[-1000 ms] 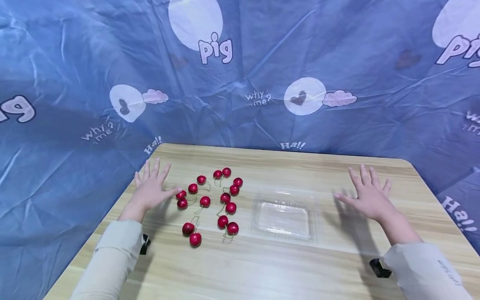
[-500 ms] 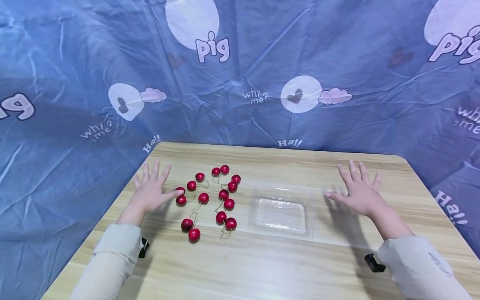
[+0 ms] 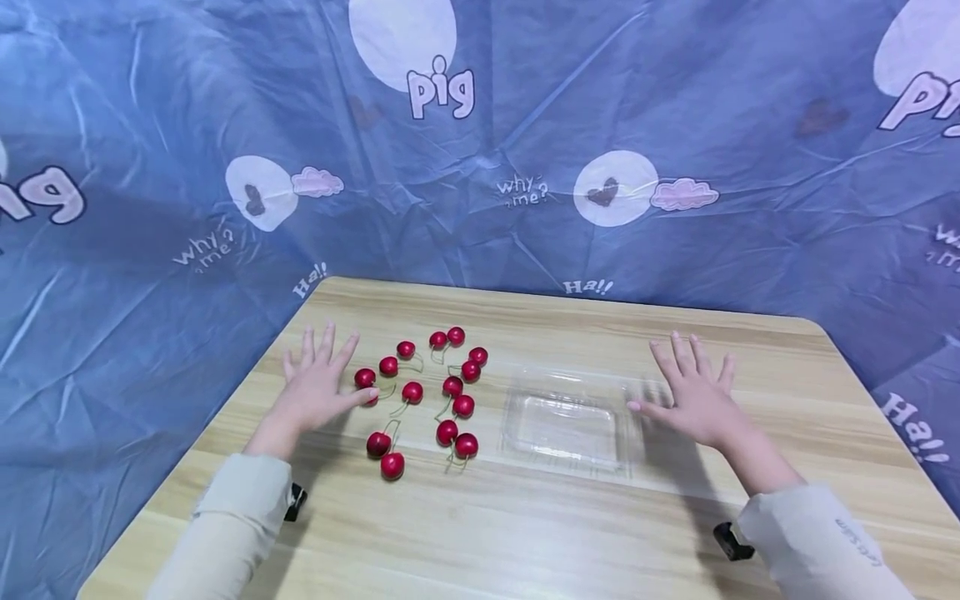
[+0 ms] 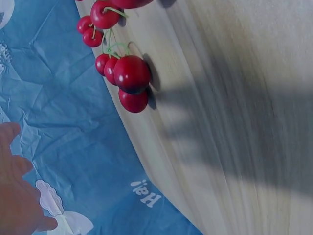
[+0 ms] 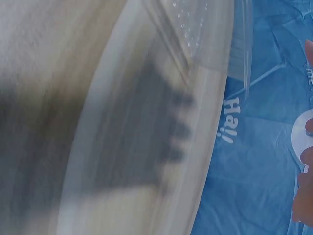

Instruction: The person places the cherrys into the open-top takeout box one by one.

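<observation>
Several red cherries (image 3: 412, 392) with green stems lie spread over the left half of the table, mostly in pairs. My left hand (image 3: 318, 387) hovers palm down at their left with fingers spread, its thumb overlapping one cherry in the head view. Nothing is in it. A clear plastic box (image 3: 566, 427) sits right of the cherries. Just to its right my right hand (image 3: 693, 400) is held over the table, fingers spread and holding nothing. The left wrist view has cherries (image 4: 132, 74) close up; the right wrist view has a corner of the plastic box (image 5: 210, 54).
The light wooden table (image 3: 480, 533) ends at the back against a blue printed cloth (image 3: 480, 242), which also hangs along the left and right sides. Both hands cast shadows on the tabletop.
My right hand has moved left, closer to the plastic box. My left hand has shifted slightly right toward the cherries. The cherries and box stay in place.
</observation>
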Available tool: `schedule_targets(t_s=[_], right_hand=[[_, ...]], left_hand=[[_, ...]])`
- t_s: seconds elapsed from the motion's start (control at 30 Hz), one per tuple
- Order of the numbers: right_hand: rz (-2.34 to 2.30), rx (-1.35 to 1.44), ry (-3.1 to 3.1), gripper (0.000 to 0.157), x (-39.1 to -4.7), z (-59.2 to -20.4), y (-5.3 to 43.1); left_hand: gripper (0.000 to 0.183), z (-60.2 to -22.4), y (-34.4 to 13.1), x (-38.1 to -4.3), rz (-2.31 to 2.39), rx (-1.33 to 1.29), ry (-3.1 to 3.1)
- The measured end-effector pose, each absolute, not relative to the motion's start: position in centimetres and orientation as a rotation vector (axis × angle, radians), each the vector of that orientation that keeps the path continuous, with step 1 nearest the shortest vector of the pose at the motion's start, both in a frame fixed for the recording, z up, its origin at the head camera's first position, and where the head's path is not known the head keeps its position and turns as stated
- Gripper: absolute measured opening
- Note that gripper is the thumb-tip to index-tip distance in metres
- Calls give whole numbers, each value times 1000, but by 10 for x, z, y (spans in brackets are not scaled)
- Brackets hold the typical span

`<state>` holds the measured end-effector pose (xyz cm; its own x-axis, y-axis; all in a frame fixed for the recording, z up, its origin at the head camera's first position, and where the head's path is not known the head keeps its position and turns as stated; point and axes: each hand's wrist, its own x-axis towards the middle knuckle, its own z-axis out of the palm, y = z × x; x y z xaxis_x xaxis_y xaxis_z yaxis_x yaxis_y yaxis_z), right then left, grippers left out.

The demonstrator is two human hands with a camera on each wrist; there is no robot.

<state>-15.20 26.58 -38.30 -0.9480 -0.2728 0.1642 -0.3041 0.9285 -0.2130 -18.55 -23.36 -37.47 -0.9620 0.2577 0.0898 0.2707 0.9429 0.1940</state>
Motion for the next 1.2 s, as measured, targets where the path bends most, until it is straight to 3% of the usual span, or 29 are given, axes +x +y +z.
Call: schedule_targets(t_s=[1.2], right_hand=[[384,531,-3016,91,-129,-409,228]], left_hand=[[79,-402,-206,-173,-570,-722,-3036]])
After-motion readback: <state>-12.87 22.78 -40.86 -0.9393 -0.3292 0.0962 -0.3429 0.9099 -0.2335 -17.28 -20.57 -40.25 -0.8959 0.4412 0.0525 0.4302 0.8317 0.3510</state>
